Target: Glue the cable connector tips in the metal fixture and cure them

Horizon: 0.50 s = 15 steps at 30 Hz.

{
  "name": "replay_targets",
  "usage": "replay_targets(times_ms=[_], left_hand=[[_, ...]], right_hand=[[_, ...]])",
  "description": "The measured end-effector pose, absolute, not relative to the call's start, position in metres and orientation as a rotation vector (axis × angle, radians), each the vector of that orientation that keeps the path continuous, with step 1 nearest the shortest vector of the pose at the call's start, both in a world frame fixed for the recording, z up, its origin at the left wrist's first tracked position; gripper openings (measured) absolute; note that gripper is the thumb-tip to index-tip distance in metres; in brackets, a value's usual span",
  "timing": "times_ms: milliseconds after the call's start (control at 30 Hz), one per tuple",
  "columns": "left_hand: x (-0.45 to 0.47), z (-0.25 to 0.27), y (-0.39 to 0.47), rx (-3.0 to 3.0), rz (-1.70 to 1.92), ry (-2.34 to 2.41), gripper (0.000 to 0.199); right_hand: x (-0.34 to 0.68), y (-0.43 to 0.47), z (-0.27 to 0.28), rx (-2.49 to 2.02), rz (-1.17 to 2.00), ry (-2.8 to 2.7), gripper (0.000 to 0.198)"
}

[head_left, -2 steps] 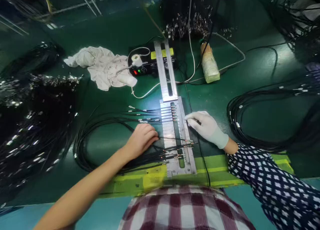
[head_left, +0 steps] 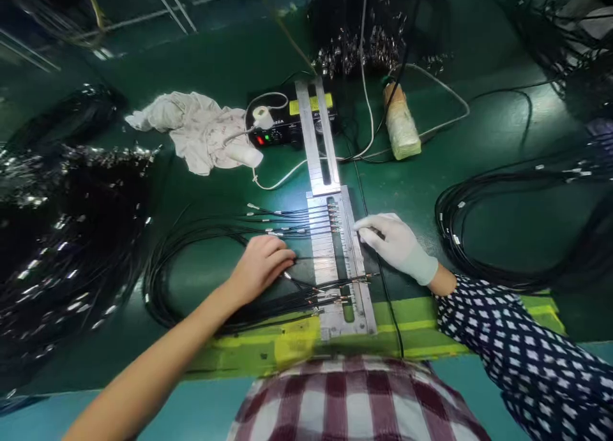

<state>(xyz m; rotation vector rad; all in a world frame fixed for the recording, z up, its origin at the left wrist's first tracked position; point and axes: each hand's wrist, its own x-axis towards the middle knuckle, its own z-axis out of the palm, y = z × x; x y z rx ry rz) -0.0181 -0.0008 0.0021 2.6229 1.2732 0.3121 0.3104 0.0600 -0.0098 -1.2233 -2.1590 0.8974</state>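
My left hand (head_left: 262,265) is bare, its fingers closed on a thin black cable that runs right toward the slotted metal jig (head_left: 325,253). Beneath and beside this hand lie more black cables (head_left: 282,307), their tips across the jig's near part. Several cables with metal terminals (head_left: 334,216) sit side by side in the jig's far slots. My right hand (head_left: 390,237), in a white glove, is at the jig's right edge. Its index finger and thumb are stretched out and a little apart, with nothing seen between them.
Behind the jig, a slotted metal bar (head_left: 311,134) crosses a black box (head_left: 275,131) with lights. A white cloth (head_left: 205,131) lies left of it, a wrapped handle-like object (head_left: 402,128) right. Coiled cables (head_left: 450,230) lie right; a dark bundle (head_left: 76,237) lies left.
My left hand has moved a little to the left, away from the jig, with the cable between its fingers. My right hand has stayed where it was.
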Motion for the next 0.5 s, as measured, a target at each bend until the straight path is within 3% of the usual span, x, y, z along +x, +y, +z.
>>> replay_targets(times_ms=[267, 500], left_hand=[[-0.005, 0.005, 0.000, 2.499, 0.358, 1.360, 0.023], [0.031, 0.007, -0.003, 2.178, 0.622, 1.338, 0.012]], right_hand=[[0.308, 0.061, -0.006, -1.227, 0.903, -2.148, 0.021], [0.309, 0.061, -0.006, -1.210, 0.900, -2.162, 0.019]])
